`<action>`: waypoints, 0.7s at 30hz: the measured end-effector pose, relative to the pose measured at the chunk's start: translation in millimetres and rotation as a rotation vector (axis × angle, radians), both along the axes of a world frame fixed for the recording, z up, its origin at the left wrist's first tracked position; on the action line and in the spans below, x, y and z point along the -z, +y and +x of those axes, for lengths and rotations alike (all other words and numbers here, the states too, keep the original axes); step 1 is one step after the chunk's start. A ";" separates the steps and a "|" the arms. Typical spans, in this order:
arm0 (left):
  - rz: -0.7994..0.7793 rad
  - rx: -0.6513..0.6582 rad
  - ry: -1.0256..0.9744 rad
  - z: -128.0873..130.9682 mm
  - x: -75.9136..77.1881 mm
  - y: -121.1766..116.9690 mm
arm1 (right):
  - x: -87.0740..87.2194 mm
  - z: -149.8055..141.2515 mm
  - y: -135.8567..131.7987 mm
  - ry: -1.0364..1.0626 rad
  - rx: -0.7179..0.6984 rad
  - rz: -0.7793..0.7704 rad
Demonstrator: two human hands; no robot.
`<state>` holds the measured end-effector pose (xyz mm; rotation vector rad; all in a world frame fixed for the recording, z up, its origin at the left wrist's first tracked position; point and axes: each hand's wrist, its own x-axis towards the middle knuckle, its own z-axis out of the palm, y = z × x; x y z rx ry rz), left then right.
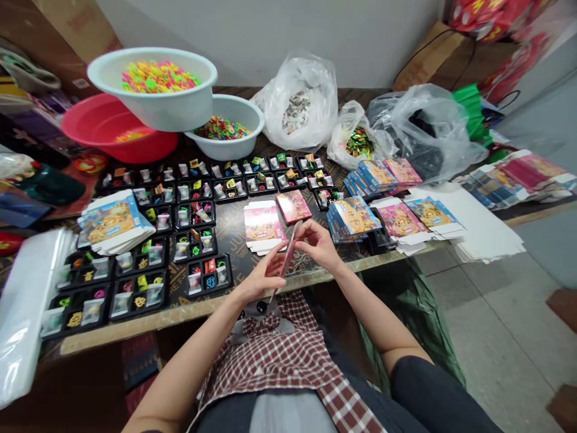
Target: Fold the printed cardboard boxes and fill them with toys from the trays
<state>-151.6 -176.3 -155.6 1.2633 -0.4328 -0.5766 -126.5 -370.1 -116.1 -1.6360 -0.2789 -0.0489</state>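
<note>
Between my two hands, at the table's front edge, a thin pink carton (pixel 287 260) is held nearly edge-on. My left hand (pixel 262 275) grips its near left side, thumb and fingers on either face. The fingers of my right hand (pixel 318 245) are bent against its upper right end. Just beyond lie a stack of flat pink cartons (pixel 262 224) and a pink box (pixel 293 206). To the left, a black tray (pixel 208 275) has compartments with small wrapped pieces and coloured plastic shapes. Whether the held carton is open at its ends cannot be made out.
Rows of filled black trays (pixel 193 215) cover the left side, with flat blue cartons (pixel 112 219) on some. Blue boxes (pixel 354 215) are stacked at right. Behind stand a pale blue basin (pixel 153 108), a red basin (pixel 76 123) and plastic bags (pixel 324 90). Clear plastic sleeves (pixel 27 325) overhang front left.
</note>
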 end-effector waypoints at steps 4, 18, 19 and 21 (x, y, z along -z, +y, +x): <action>0.018 -0.154 -0.033 4.3 -0.3 1.3 | 10.0 1.3 -4.0 0.013 0.161 0.085; 0.269 -0.384 -0.103 2.5 -5.5 1.7 | 41.3 -19.0 8.2 0.267 0.194 0.156; 0.229 -0.433 -0.084 2.9 -5.5 0.2 | 45.7 -22.5 9.9 0.266 0.223 0.135; 0.165 -0.507 -0.017 3.1 -5.0 -3.7 | 53.1 -29.9 15.1 0.291 0.239 0.111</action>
